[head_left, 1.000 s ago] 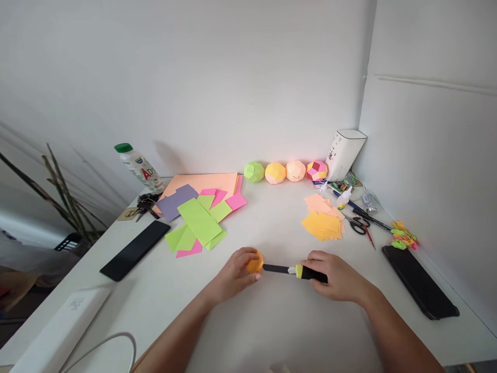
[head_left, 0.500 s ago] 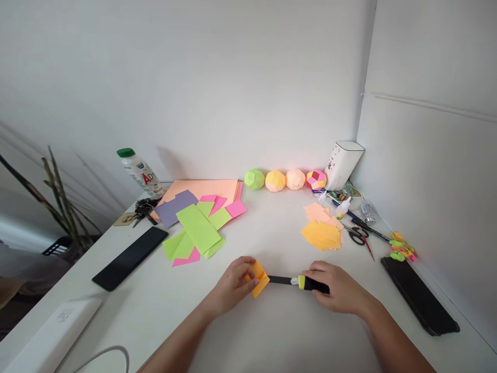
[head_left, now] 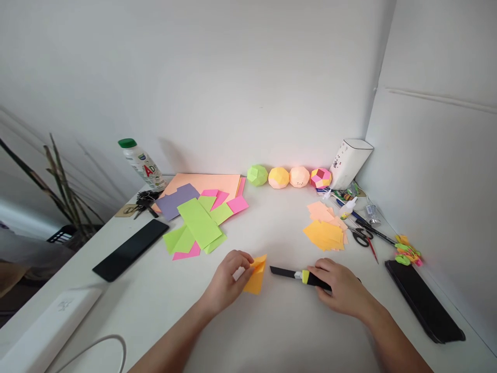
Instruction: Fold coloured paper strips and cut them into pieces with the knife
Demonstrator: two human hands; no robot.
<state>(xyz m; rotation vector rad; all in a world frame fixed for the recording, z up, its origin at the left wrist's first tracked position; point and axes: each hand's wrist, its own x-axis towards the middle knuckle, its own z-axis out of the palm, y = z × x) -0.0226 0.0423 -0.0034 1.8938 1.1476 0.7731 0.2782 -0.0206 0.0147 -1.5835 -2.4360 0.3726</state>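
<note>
Though thin, orange paper (head_left: 254,283) (creased).

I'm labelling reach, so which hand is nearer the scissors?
Right: the right hand, gripping the cutter, is in front of the scissors, slightly left; the left hand, pinching orange paper, is much farther left.

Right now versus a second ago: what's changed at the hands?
The orange paper in the left hand was curled up; it is now opened out, hanging toward the near side. The cutter in the right hand has shifted slightly right, leaving a gap between blade and paper. Nothing was taken or let go. Paper balls and scissors stayed put.
</note>
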